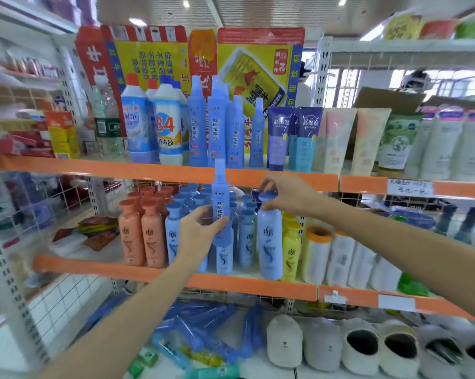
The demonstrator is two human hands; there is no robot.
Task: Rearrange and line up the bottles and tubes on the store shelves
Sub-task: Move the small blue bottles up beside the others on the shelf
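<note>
My left hand (196, 228) holds a slim blue spray bottle (221, 192) upright in front of the middle shelf, its cap level with the upper shelf's orange edge. My right hand (287, 194) grips the dark blue cap of a pale blue shampoo bottle (270, 242) standing at the middle shelf's front. Beside it stand more blue shampoo bottles (247, 236), orange ones (142, 233) to the left and yellow ones (291, 247) to the right. On the upper shelf stands a row of matching blue spray bottles (217, 127), with blue tubes (292, 138) to their right.
White disinfectant bottles (168, 124) stand left of the sprays; pale tubes (351, 140) fill the right. Orange shelf edges (149, 169) run across. White plastic rolls (321, 255) sit right of the yellow bottles. Loose blue tubes (203, 332) and slippers (362, 348) lie on the bottom shelf.
</note>
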